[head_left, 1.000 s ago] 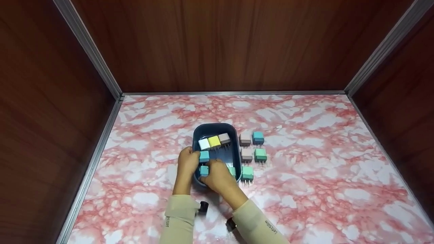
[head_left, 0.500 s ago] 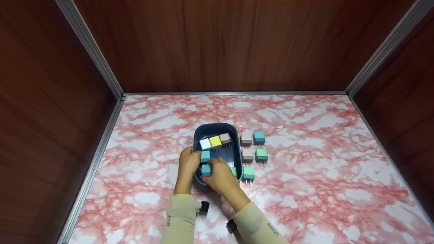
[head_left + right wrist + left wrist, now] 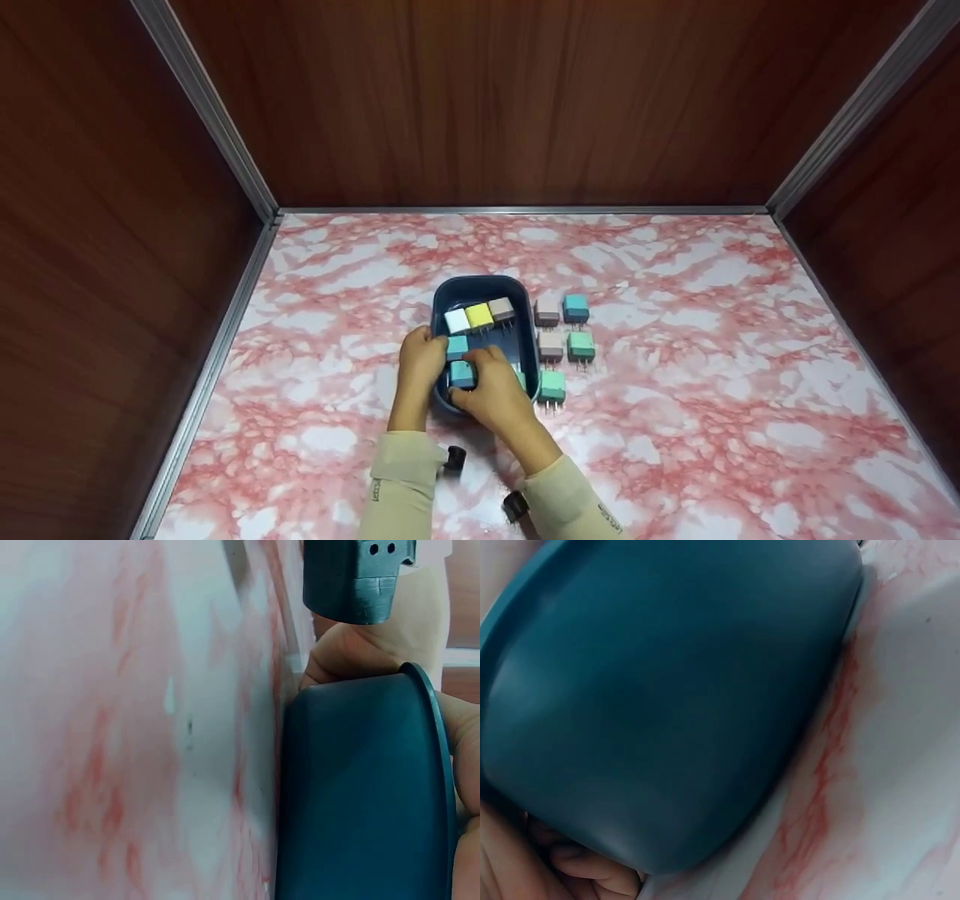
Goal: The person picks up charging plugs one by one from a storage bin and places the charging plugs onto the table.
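A dark blue container (image 3: 481, 280) stands on the table and holds several small cube blocks with metal prongs. My left hand (image 3: 420, 366) grips its left side, thumb at the rim; curled fingers (image 3: 596, 870) show beside its wall in the left wrist view. Inside the container, my right hand (image 3: 499, 386) pinches a blue pronged block (image 3: 461, 373) between thumb and fingers. Just beyond it lies another blue block (image 3: 457, 346), near the left thumb. White (image 3: 456, 321), yellow (image 3: 478, 315) and pinkish-grey blocks (image 3: 501, 309) form a far row. My right hand partly hides a green block (image 3: 520, 380).
Right of the container stand pinkish-grey blocks (image 3: 550, 345), green blocks (image 3: 581, 345) and a blue block (image 3: 576, 307), prongs toward me. Brown wood-grain panels (image 3: 517, 105) with metal edging enclose the red-and-white marbled table (image 3: 712, 360) at the back and both sides.
The blue block in my right hand has shifted slightly away from me and to the right within the container. My left hand keeps its grip on the container.
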`<state>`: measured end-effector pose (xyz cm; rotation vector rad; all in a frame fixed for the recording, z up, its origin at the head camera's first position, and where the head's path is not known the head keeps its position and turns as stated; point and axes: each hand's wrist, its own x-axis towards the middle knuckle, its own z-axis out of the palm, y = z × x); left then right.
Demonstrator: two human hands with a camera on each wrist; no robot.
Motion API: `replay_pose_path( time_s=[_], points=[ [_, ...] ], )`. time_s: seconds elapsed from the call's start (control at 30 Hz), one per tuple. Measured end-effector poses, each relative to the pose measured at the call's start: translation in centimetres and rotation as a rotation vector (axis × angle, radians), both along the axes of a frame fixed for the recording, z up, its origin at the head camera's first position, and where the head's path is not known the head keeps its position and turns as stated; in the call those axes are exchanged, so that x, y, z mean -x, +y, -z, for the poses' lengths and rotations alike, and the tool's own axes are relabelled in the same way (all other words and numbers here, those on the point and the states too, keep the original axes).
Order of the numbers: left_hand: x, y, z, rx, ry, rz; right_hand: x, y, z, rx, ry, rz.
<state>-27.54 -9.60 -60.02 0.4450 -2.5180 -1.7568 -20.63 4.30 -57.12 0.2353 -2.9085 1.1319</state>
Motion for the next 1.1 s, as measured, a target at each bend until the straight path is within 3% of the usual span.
replay_pose_path(
  time_s=[0.27,0.57,1.1],
  points=[
    [-0.2,0.2,0.0,-0.011,-0.002,-0.002,-0.5,0.6,-0.1,0.076,0.094,-0.028],
    [-0.3,0.4,-0.1,-0.032,-0.011,-0.015,-0.9,1.6,-1.0,0.105,0.106,0.005],
    [-0.2,0.1,-0.1,-0.012,-0.004,-0.011,-1.4,3.1,-1.2,0.152,0.110,0.028]
  ],
)
